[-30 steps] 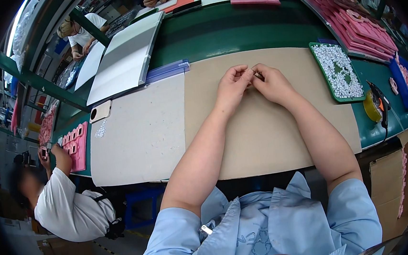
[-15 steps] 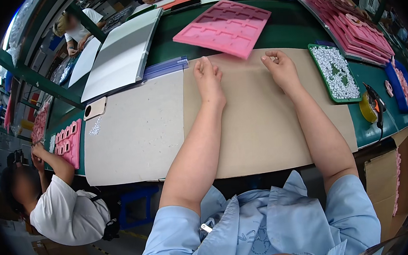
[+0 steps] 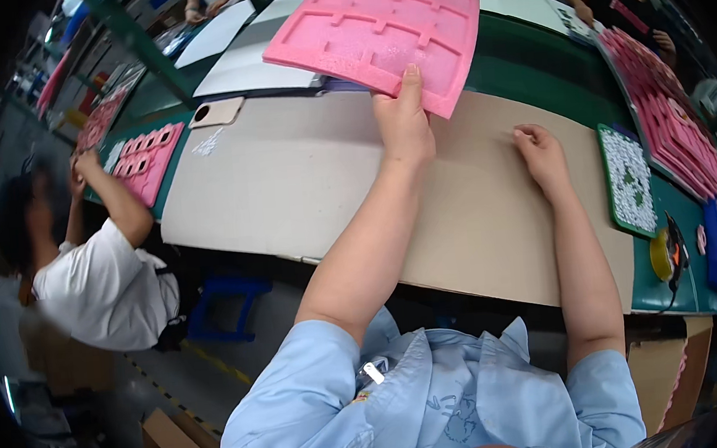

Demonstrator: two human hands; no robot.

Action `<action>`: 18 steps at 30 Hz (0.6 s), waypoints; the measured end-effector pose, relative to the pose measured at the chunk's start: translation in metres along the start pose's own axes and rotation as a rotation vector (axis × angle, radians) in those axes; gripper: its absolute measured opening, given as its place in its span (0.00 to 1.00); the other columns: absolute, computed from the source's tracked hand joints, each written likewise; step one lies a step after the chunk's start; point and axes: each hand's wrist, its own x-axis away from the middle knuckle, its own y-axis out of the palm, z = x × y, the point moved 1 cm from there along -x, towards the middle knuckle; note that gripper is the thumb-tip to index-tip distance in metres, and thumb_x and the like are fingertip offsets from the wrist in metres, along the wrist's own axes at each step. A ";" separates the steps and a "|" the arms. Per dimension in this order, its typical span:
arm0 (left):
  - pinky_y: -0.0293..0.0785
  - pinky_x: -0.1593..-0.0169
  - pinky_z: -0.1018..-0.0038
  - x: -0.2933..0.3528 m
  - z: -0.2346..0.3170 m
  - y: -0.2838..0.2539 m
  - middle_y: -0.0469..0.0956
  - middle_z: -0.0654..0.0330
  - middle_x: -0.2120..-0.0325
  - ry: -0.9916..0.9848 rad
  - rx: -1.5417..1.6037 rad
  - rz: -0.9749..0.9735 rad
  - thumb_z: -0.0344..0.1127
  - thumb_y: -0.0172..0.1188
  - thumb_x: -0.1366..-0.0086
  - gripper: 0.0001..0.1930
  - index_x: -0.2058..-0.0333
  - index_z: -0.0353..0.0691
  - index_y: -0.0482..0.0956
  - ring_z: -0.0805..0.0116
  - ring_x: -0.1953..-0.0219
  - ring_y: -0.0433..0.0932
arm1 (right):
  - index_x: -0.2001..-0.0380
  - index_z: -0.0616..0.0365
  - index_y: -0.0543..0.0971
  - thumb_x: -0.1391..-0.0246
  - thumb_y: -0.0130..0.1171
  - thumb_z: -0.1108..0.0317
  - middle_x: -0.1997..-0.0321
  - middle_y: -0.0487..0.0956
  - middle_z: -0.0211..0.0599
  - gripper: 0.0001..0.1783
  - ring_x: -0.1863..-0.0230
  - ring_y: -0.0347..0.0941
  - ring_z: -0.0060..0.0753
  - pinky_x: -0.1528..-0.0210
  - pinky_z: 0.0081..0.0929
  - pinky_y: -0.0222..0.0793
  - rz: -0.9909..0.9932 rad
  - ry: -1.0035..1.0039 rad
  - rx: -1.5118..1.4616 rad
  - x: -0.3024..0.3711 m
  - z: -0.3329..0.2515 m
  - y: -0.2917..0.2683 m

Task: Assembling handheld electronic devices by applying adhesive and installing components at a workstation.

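Far L: co-worker's [image 3: 98, 282] arm by sm. pink tray [image 3: 151, 188]. White bits [image 3: 207, 143] near beige phone case [image 3: 217, 113]. L hand [image 3: 404, 128] clamps thumb + fingers on near edge of lg. pink tray [image 3: 381, 33], held up, tilted, twd far side. R hand [image 3: 545, 159] apart, fingers curled; can't tell if tips touch. Then green tray [image 3: 633, 230] w/ white pcs, yellow tape [image 3: 659, 256], blue bin [image 3: 713, 242].

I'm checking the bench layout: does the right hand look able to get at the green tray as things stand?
Probably yes: only bare mat seems to lie between the right hand and the green tray.
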 end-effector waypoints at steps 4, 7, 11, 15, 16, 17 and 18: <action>0.75 0.55 0.79 0.025 0.076 -0.032 0.74 0.55 0.57 0.059 0.184 0.100 0.31 0.56 0.35 0.18 0.48 0.36 0.65 0.69 0.59 0.76 | 0.60 0.64 0.79 0.44 0.54 0.61 0.70 0.79 0.35 0.17 0.71 0.71 0.26 0.65 0.21 0.68 -0.081 0.042 0.046 0.001 -0.001 -0.004; 0.77 0.53 0.76 0.038 0.123 -0.108 0.76 0.55 0.56 0.151 0.038 0.289 0.32 0.54 0.34 0.17 0.48 0.35 0.65 0.66 0.58 0.78 | 0.60 0.64 0.78 0.44 0.54 0.61 0.70 0.78 0.35 0.17 0.72 0.70 0.26 0.66 0.22 0.68 -0.159 0.026 0.096 0.000 -0.007 0.000; 0.77 0.52 0.74 0.046 0.177 -0.229 0.76 0.54 0.54 0.151 0.056 0.331 0.31 0.52 0.33 0.17 0.48 0.34 0.66 0.65 0.56 0.78 | 0.60 0.64 0.78 0.43 0.53 0.60 0.70 0.78 0.34 0.17 0.73 0.70 0.26 0.66 0.22 0.68 -0.204 0.001 0.165 -0.002 -0.005 0.005; 0.77 0.51 0.74 0.042 0.215 -0.292 0.75 0.53 0.54 0.189 0.070 0.350 0.30 0.51 0.32 0.16 0.47 0.36 0.66 0.66 0.55 0.78 | 0.60 0.64 0.78 0.43 0.52 0.60 0.69 0.79 0.35 0.17 0.72 0.71 0.27 0.66 0.22 0.68 -0.202 -0.027 0.199 -0.008 -0.003 0.010; 0.77 0.51 0.74 0.041 0.217 -0.294 0.75 0.53 0.54 0.193 0.093 0.363 0.30 0.51 0.32 0.16 0.47 0.36 0.66 0.66 0.56 0.78 | 0.60 0.64 0.78 0.43 0.52 0.60 0.69 0.79 0.35 0.17 0.71 0.71 0.27 0.66 0.22 0.68 -0.198 -0.037 0.207 -0.008 -0.002 0.008; 0.77 0.51 0.74 0.040 0.221 -0.296 0.76 0.54 0.55 0.199 0.114 0.376 0.30 0.51 0.32 0.15 0.48 0.36 0.66 0.66 0.56 0.78 | 0.60 0.64 0.78 0.42 0.52 0.60 0.68 0.79 0.36 0.17 0.71 0.72 0.27 0.65 0.22 0.68 -0.195 -0.048 0.211 -0.007 -0.001 0.007; 0.77 0.51 0.74 0.040 0.225 -0.297 0.76 0.54 0.55 0.205 0.137 0.389 0.30 0.51 0.32 0.15 0.48 0.36 0.66 0.66 0.57 0.78 | 0.59 0.64 0.78 0.42 0.52 0.61 0.68 0.79 0.36 0.17 0.70 0.72 0.28 0.65 0.22 0.69 -0.192 -0.060 0.217 -0.006 0.001 0.007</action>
